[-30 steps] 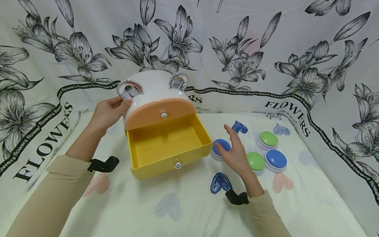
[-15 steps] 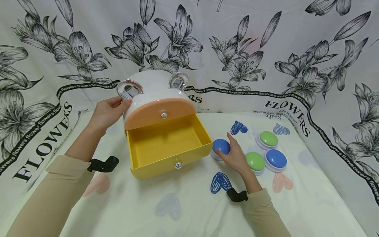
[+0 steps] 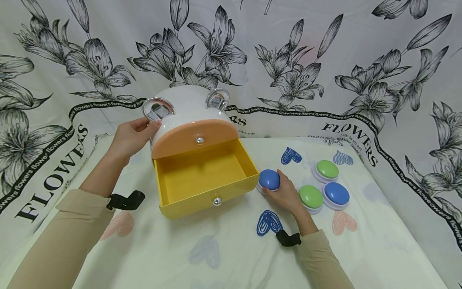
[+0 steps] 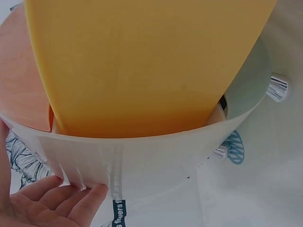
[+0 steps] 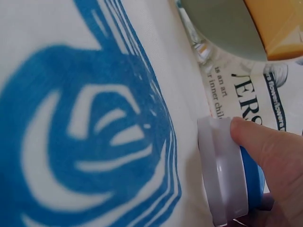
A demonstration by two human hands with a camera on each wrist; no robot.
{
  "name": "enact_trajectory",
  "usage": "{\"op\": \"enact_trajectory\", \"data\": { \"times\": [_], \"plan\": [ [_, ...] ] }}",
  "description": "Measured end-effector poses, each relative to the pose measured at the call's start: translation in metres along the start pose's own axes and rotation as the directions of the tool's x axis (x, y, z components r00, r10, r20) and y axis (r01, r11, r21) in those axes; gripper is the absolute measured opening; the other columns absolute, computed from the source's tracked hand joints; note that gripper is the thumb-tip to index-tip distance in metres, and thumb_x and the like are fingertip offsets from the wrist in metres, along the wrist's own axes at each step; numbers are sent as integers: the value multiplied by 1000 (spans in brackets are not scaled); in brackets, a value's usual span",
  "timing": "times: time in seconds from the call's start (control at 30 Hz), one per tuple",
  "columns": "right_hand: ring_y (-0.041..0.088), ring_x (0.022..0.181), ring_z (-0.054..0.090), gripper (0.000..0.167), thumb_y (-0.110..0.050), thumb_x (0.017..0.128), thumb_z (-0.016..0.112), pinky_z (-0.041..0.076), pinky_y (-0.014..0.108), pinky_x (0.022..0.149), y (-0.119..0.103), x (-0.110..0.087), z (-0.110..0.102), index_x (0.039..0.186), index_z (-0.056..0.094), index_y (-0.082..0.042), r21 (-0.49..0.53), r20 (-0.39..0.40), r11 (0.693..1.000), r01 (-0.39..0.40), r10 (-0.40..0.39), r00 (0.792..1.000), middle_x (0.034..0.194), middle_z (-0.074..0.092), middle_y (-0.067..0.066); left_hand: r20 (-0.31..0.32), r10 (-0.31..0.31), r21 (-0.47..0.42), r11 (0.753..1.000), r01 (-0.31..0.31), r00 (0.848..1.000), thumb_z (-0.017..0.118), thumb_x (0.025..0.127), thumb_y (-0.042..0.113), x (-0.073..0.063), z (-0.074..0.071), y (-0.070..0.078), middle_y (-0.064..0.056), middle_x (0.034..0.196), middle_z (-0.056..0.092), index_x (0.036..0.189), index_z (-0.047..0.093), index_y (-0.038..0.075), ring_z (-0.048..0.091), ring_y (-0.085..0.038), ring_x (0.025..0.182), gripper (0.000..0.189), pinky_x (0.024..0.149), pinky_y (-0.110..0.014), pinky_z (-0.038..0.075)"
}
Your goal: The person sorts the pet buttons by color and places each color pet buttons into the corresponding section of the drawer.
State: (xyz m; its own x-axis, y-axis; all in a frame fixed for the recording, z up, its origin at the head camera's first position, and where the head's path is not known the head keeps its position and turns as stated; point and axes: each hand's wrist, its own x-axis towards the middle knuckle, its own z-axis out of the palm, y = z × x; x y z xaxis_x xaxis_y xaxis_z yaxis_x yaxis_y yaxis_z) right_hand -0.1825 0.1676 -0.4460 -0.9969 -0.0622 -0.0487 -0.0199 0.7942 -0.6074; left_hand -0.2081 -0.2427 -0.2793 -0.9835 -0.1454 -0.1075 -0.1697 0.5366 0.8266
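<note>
A white, rounded toy drawer cabinet [image 3: 191, 102] has an orange upper drawer [image 3: 180, 138] closed and a yellow lower drawer [image 3: 205, 172] pulled out, with nothing in it. My left hand [image 3: 131, 136] holds the cabinet's left side below a silver ring, thumb toward the front; in the left wrist view its fingertips [image 4: 97, 191] touch the white shell. Just right of the yellow drawer's corner, my right hand [image 3: 286, 192] grips a blue-domed push button [image 3: 269, 179]. The right wrist view has the thumb on the rim of the button's white base [image 5: 222, 175].
To the right of my right hand stand two green push buttons, one near [image 3: 311, 196] and one farther back [image 3: 327, 169], beside another blue push button [image 3: 336, 193]. A flower-printed cloth [image 3: 288, 60] rises behind the cabinet. Heart prints mark the white sheet [image 3: 234, 249].
My right hand has come down from above the blue push button, and its thumb and fingers have closed around it. The left hand and the cabinet have stayed in place.
</note>
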Motion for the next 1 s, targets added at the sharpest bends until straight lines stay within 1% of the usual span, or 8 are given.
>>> {"op": "enact_trajectory", "data": {
  "times": [0.17,0.33,0.53,0.8,1.0],
  "plan": [
    [40,120,45,87,-39,79,69,40,52,99,-1,0,0,142,26,3,16,5,999,-28,28,1000,138,40,25,-1,-9,4,1000,9,1000,46,79,70,0,0,0,-13,149,29,148,19,12,22,-35,137,94,104,-61,25],
    [39,119,46,86,-41,78,70,41,52,98,-2,0,-1,141,29,1,19,6,998,-58,58,998,137,41,24,3,-4,-2,1000,4,1000,46,80,69,0,0,0,-14,149,29,148,19,12,22,-35,137,92,104,-61,25],
    [39,118,47,86,-41,77,70,42,52,97,-4,2,-6,140,30,1,20,-14,998,-61,61,998,137,42,24,1,0,-4,1000,0,1000,47,81,68,1,1,0,-14,148,30,148,19,12,24,-35,137,91,104,-59,26],
    [41,121,44,87,-40,78,71,42,53,97,-16,6,-23,141,28,2,25,-60,1000,-14,16,998,138,39,26,9,-2,-7,1000,2,1000,47,81,68,1,1,0,-13,149,29,148,19,12,24,-34,137,91,104,-60,26],
    [39,120,46,85,-37,77,72,43,52,96,-29,8,-40,141,30,2,39,-99,998,56,-52,994,138,40,24,6,-3,-6,1000,3,1000,47,81,68,0,1,1,-13,148,30,148,19,12,24,-34,137,91,104,-60,26]
  ]
}}
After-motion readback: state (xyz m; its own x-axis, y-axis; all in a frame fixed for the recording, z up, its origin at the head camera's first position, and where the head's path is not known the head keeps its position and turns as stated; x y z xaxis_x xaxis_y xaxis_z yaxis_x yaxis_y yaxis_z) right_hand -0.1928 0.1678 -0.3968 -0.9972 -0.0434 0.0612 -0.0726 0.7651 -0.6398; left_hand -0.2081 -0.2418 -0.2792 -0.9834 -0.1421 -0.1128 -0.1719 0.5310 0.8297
